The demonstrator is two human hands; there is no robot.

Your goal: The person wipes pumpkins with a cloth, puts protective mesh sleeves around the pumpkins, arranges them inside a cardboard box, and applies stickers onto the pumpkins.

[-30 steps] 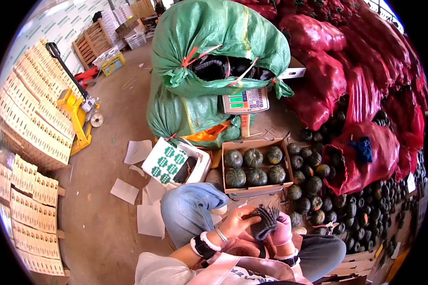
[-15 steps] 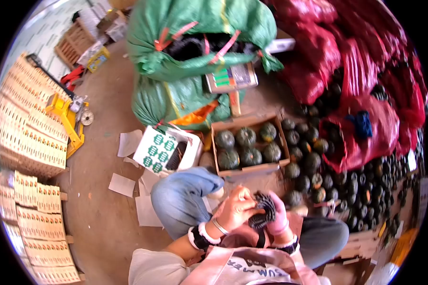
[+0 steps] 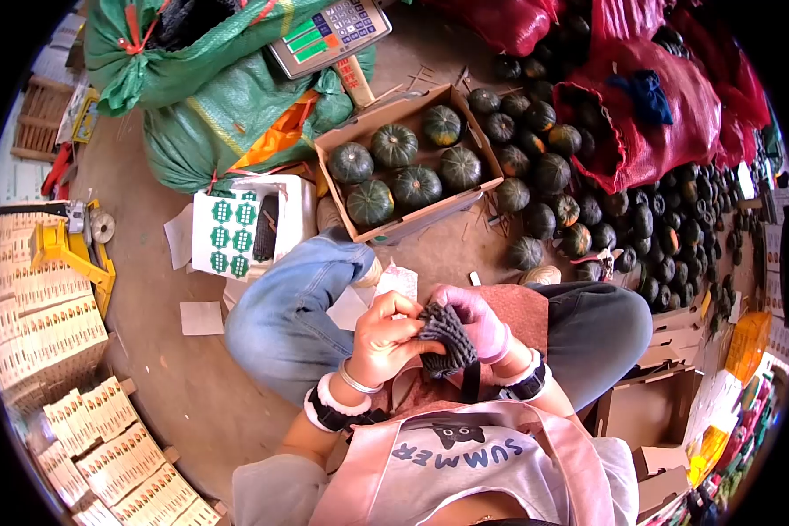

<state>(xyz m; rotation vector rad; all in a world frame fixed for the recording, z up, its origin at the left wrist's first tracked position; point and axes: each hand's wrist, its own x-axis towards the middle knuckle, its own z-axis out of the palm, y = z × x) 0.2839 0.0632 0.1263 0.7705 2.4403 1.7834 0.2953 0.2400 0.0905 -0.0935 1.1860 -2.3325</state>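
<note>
Both my hands are raised over my lap around a dark ribbed foam net sleeve (image 3: 447, 340). My left hand (image 3: 384, 337), bare and with a bracelet, pinches its left edge between thumb and fingers. On the other side, my right hand (image 3: 479, 321) wears a pale pink glove and grips the sleeve's upper right part. Whether anything is inside the sleeve is hidden. In front of my knees stands an open cardboard box (image 3: 373, 117) with several dark green pumpkins (image 3: 416, 186) in it.
Loose pumpkins (image 3: 552, 174) cover the floor at right, beside a red mesh sack (image 3: 693, 105). A white box with green stickers (image 3: 223, 232) stands front-left, near green sacks (image 3: 193, 131) and a digital scale (image 3: 333, 35). Stacked cartons (image 3: 39, 298) line the left; an open carton (image 3: 644, 408) lies right.
My view has shifted, so the box and sacks sit higher and further left. Both hands stay on the sleeve, which is turned and now looks flatter and longer.
</note>
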